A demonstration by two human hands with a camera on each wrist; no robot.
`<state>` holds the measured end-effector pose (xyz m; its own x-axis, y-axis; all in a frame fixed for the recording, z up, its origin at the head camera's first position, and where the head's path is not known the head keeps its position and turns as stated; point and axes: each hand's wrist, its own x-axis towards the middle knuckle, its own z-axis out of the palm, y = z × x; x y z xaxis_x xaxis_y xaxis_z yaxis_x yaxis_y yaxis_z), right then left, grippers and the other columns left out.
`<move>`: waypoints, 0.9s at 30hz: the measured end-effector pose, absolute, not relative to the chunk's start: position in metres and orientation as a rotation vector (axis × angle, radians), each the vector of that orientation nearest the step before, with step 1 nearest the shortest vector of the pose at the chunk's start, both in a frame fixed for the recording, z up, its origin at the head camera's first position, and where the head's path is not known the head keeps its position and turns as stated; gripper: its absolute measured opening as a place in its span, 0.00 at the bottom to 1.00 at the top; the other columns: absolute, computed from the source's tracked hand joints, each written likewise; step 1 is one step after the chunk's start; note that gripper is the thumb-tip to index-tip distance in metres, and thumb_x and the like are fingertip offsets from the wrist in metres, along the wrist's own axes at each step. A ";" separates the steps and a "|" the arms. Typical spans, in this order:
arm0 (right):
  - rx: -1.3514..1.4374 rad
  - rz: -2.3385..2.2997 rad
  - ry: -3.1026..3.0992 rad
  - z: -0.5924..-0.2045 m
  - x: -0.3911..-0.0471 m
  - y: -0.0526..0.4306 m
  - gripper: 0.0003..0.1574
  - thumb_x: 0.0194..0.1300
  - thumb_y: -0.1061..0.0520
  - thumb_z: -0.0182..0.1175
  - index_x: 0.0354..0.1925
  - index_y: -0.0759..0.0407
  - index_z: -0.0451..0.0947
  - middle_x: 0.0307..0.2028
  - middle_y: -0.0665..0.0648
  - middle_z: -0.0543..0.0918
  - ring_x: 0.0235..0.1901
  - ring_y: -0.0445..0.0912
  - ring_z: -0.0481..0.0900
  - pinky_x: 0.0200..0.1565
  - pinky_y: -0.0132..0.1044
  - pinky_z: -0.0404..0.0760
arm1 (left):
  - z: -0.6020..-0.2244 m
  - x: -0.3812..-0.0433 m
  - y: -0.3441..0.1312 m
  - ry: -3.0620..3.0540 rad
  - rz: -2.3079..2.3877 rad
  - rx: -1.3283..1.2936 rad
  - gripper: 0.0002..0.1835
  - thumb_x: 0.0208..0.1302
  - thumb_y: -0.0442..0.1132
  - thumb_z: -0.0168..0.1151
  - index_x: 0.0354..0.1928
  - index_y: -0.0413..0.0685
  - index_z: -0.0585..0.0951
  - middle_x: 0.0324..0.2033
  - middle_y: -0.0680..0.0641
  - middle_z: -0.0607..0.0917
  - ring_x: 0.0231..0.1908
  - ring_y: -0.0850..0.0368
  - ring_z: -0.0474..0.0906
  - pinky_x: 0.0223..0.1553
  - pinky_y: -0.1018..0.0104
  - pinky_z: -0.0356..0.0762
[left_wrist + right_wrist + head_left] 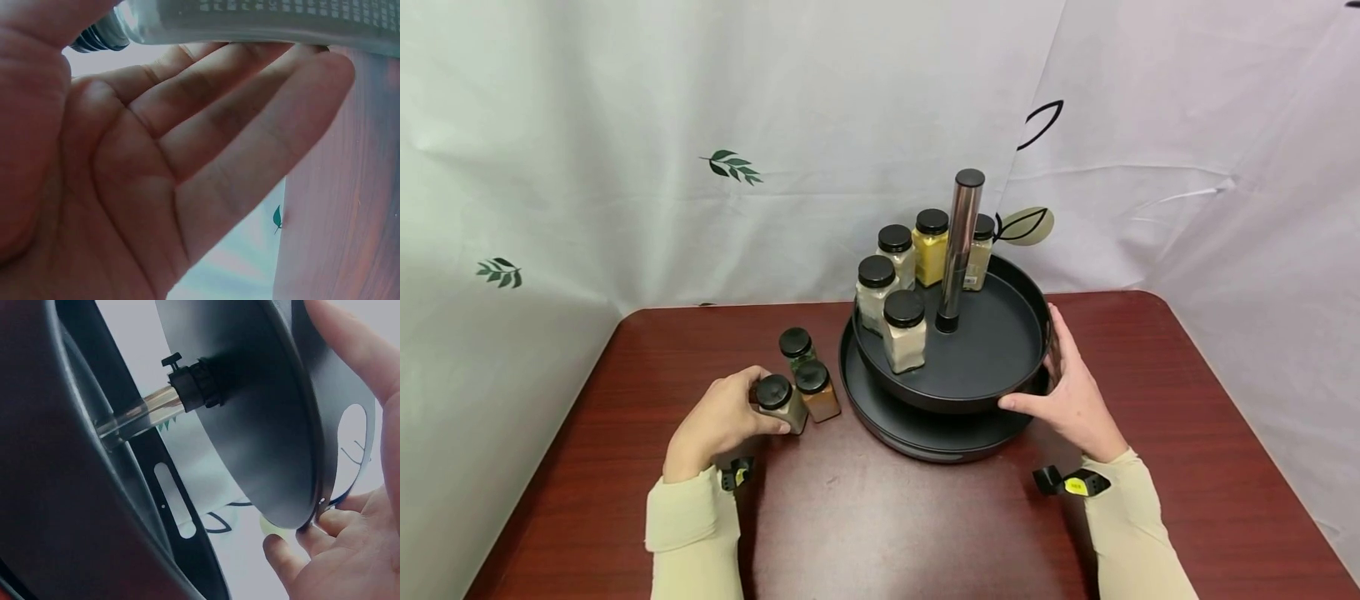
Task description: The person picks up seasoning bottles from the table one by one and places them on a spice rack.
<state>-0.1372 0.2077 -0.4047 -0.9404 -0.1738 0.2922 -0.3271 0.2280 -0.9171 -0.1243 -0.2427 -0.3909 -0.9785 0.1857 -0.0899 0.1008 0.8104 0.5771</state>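
My left hand (pixel 718 421) holds a square spice jar (pixel 784 406) with a black lid between thumb and fingers. Its clear side, with small print, fills the top of the left wrist view. Right beside it stand a jar of brown spice (pixel 822 402) and a jar of green flakes (pixel 801 354). My right hand (pixel 1078 408) grips the right side of the upper tray (pixel 992 342) of a black two-tier rack, thumb at the front and fingers round the far side. The lower tray (pixel 917 437) sits beneath, partly hidden.
Several black-lidded jars, among them a yellow one (pixel 931 254), stand along the left and back of the upper tray. A metal post (pixel 961 250) rises from its middle. Behind the wooden table (pixel 850 517) hangs a white leaf-print curtain (pixel 820 100).
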 end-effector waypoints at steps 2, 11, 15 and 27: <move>0.493 1.820 -2.353 -0.404 -0.137 0.208 0.82 0.44 0.72 0.79 0.81 0.42 0.38 0.80 0.50 0.45 0.78 0.47 0.43 0.67 0.20 0.56 | -0.391 -0.124 -0.243 2.851 0.900 0.236 0.29 0.43 0.44 0.84 0.46 0.44 0.80 0.34 0.52 0.85 0.34 0.59 0.80 0.40 0.58 0.78; 0.509 1.836 -2.353 -0.402 -0.136 0.210 0.80 0.46 0.72 0.77 0.81 0.41 0.38 0.80 0.52 0.47 0.78 0.48 0.46 0.67 0.21 0.58 | -0.387 -0.123 -0.244 2.875 0.902 0.233 0.28 0.42 0.46 0.84 0.45 0.45 0.81 0.33 0.53 0.85 0.34 0.59 0.79 0.40 0.58 0.77; 0.515 1.831 -2.362 -0.402 -0.136 0.211 0.80 0.47 0.72 0.77 0.81 0.40 0.38 0.80 0.52 0.47 0.77 0.49 0.47 0.67 0.21 0.58 | -0.382 -0.120 -0.245 2.883 0.899 0.216 0.28 0.43 0.47 0.84 0.45 0.46 0.81 0.33 0.54 0.85 0.33 0.59 0.78 0.39 0.59 0.77; 0.510 1.821 -2.381 -0.402 -0.135 0.213 0.79 0.48 0.71 0.77 0.81 0.40 0.38 0.80 0.52 0.47 0.78 0.48 0.46 0.67 0.20 0.57 | -0.362 -0.106 -0.248 2.941 0.954 0.190 0.27 0.48 0.49 0.82 0.47 0.49 0.81 0.32 0.55 0.85 0.34 0.60 0.82 0.40 0.58 0.79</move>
<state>-0.1352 0.2125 -0.4023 -0.9387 -0.2015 0.2796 -0.3226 0.2286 -0.9185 -0.1059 -0.2477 -0.3624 -0.9915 0.1300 -0.0044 0.1026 0.8030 0.5871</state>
